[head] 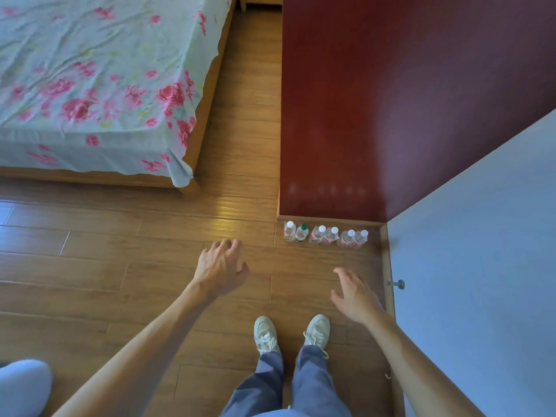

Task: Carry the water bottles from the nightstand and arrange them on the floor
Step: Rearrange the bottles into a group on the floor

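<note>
Six water bottles (319, 235) rowed on floor (150, 266) beside red panel (391, 115) | left hand (221, 267) fingers loose, empty | right hand (355, 293) fingers released

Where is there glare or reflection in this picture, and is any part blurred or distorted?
Head view: a bright glare patch lies on the wooden floor left of the bottles; their caps reflect faintly in the glossy red panel; the wide lens tilts the blue wall; the bottle labels are too soft to read.
</note>
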Motion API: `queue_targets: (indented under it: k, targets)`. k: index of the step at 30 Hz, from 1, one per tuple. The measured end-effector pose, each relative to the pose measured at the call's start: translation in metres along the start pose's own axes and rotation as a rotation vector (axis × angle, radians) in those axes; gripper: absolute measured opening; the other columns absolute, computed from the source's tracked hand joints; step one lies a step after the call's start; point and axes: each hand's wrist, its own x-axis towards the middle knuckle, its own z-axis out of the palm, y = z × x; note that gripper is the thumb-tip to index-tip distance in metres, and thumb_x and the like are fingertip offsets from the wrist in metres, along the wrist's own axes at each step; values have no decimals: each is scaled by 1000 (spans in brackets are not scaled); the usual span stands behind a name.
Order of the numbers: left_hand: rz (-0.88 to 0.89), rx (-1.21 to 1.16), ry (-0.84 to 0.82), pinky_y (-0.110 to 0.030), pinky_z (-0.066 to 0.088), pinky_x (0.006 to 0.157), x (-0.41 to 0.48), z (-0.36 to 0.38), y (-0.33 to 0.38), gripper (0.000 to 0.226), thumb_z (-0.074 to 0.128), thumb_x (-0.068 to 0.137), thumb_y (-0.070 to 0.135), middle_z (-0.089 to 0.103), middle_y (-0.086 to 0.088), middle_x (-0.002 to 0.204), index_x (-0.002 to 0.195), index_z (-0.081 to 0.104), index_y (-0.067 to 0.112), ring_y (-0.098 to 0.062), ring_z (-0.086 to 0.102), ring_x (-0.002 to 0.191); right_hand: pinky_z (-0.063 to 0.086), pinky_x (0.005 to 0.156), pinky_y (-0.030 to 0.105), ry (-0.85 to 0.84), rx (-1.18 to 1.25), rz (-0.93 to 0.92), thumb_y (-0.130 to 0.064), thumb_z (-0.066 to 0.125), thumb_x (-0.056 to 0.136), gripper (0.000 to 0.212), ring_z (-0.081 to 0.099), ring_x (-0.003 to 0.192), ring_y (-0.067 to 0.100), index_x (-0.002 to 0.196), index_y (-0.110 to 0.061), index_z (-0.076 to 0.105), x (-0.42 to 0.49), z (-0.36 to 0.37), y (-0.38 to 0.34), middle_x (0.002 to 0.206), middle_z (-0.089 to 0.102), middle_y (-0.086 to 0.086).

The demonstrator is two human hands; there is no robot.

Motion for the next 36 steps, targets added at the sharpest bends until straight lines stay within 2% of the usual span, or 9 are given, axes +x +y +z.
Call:
queue_targets:
  k: [5, 9, 16, 22, 26, 36]
  targets:
    - [-22, 52, -40, -40, 51, 81, 10, 1, -12, 45, 56, 84, 41, 62, -5, 112, 120, 54, 13, -29, 60, 108, 46, 106, 38, -31, 21, 28, -34, 53, 100, 56, 47, 136, 22, 149, -18, 32, 14, 3, 7, 151, 45, 3]
    - [18, 46, -89, -39, 52, 74, 20, 23, 4, 40, 56, 82, 37, 64, -4, 105, 113, 58, 11, -29, 62, 98, 47, 106, 39, -26, 24, 27, -34, 53, 101, 54, 47, 136, 22, 148, -20, 32, 25, 9, 14, 151, 46, 1]
    - [81, 29, -141, -37, 51, 78, 58, 78, 34, 43, 53, 85, 39, 64, -1, 112, 119, 58, 13, -25, 61, 103, 47, 105, 40, -64, 34, 2, -36, 50, 101, 53, 44, 135, 21, 148, -22, 30, 58, 34, 29, 153, 41, -2]
    - [97, 16, -183, -38, 50, 74, 102, 156, 42, 40, 57, 83, 38, 65, -4, 104, 112, 60, 11, -28, 63, 97, 47, 104, 39, -71, 61, 10, -34, 52, 100, 52, 45, 134, 21, 146, -21, 33, 111, 74, 50, 149, 45, 0]
    - [85, 16, -186, -37, 49, 84, 131, 217, 47, 44, 51, 88, 41, 61, -2, 116, 123, 53, 15, -25, 58, 108, 43, 103, 38, -87, 87, 12, -34, 51, 100, 49, 45, 132, 22, 144, -23, 33, 156, 107, 65, 146, 46, 1]
    - [24, -42, -149, -39, 50, 87, 218, 360, 43, 44, 51, 88, 41, 61, -3, 119, 124, 53, 14, -26, 57, 112, 40, 108, 42, -67, 156, 19, -29, 52, 99, 51, 39, 137, 26, 146, -20, 34, 288, 202, 107, 146, 45, 4]
